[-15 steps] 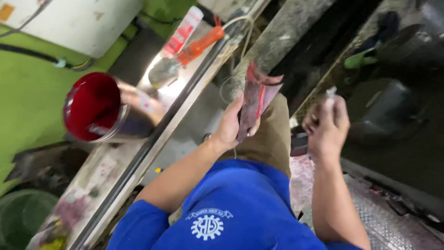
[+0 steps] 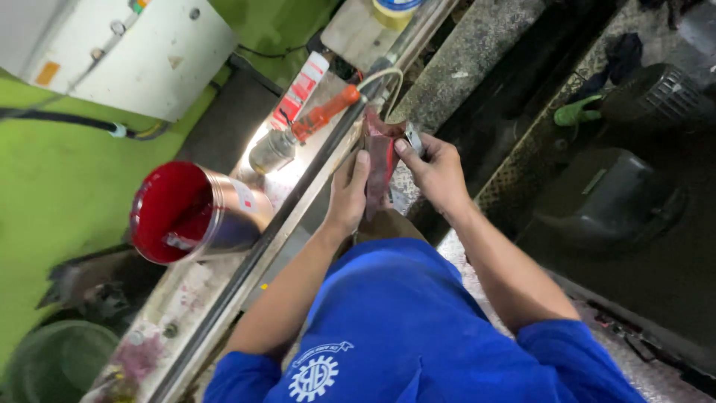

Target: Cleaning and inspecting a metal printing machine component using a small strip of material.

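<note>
A: Changed since half a second before?
B: Right hand (image 2: 436, 168) brought onto red-stained rag (image 2: 380, 160), beside red ink can (image 2: 198, 213) on bench (image 2: 186, 298).
A: Grip?
B: Left hand (image 2: 349, 195) pressed flat on rag; right pinching top edge. Wiping apparently under way.

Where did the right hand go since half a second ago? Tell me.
Yes: the right hand moved left onto the red-stained rag, closer to the rail.

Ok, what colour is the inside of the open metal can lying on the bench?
Deep red, coated with ink or paint; the open metal can shows best in the head view.
</note>
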